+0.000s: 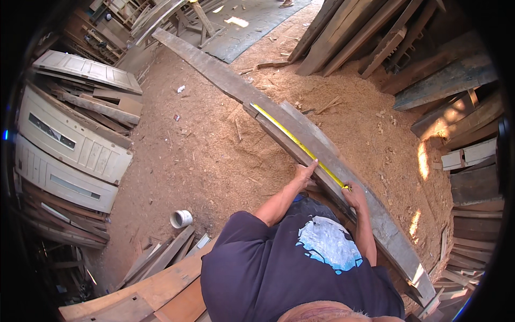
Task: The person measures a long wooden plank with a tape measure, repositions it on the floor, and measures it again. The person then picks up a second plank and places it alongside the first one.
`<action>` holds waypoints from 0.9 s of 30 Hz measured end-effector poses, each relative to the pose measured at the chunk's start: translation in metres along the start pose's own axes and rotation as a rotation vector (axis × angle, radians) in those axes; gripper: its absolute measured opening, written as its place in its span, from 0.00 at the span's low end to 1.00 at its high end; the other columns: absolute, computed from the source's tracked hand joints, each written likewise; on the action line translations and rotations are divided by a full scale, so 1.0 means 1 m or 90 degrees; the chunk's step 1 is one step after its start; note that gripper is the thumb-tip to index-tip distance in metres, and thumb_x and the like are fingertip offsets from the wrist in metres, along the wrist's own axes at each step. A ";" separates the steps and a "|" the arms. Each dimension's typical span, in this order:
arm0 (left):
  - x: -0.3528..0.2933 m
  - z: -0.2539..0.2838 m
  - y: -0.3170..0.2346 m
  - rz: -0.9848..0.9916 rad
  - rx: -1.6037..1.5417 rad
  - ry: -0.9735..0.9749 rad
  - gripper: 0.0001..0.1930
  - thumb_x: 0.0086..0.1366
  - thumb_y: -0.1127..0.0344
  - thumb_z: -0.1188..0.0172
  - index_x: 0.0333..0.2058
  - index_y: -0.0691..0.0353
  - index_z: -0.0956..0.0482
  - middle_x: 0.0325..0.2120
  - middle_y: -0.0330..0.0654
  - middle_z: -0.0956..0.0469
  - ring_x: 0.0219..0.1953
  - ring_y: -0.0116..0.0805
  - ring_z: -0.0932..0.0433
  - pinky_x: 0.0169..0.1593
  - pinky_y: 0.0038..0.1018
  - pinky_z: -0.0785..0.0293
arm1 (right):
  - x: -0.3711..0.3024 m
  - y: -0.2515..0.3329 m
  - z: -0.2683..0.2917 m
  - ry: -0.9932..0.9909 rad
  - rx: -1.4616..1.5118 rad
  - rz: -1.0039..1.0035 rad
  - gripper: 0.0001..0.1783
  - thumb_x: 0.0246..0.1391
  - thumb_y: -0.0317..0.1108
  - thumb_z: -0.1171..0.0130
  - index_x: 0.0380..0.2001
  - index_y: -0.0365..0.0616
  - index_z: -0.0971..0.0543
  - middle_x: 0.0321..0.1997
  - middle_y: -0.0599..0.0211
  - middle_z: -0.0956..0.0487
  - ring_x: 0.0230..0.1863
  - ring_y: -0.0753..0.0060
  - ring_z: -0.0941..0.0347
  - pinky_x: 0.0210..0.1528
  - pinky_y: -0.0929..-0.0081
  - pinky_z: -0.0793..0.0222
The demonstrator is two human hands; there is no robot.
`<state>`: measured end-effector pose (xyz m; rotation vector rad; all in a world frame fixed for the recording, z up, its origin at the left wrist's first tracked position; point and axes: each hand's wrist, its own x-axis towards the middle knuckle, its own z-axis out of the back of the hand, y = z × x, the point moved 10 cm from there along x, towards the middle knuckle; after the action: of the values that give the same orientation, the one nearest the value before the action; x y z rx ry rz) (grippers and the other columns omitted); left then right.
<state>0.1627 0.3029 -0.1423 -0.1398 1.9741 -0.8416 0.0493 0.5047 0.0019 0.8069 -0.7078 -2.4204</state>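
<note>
Container: a small whitish cylindrical bucket [181,218] on the brown, sawdust-strewn ground [209,134], left of the person; its mouth shows, but its contents cannot be made out.
Measuring tape: a narrow yellow measuring tape [289,136], drawn out straight and lying lengthwise on a long, weathered grey-brown wooden beam [389,222] – the beam runs from far left to near right in front of the person.
Left hand: the left hand [306,174] reaches forward to the beam's left edge, thumb extended onto the tape; the other fingers are mostly hidden, so whether they are spread or pressed together cannot be told.
Right hand: the right hand [354,196], elbow bent, rests over the beam – its fingers curled closed on the tape's near end.
Markings: the tape's graduations are too fine to read; the dark T-shirt [241,263] bears a round white-and-blue print [330,244].
Surroundings: white panelled doors [70,131] at left; rough brown planks [343,35] lean at far right.
</note>
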 end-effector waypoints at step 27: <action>-0.014 -0.009 -0.028 -0.044 -0.011 0.054 0.39 0.57 0.50 0.30 0.60 0.57 0.42 0.55 0.49 0.33 0.55 0.54 0.29 0.45 0.63 0.24 | 0.028 0.026 -0.012 0.006 0.052 0.068 0.24 0.46 0.40 0.43 0.46 0.39 0.22 0.43 0.45 0.20 0.47 0.49 0.24 0.52 0.60 0.31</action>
<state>0.1565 0.2922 -0.1116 -0.1861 2.0668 -0.8884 0.0443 0.4648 -0.0017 0.7913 -0.8285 -2.3034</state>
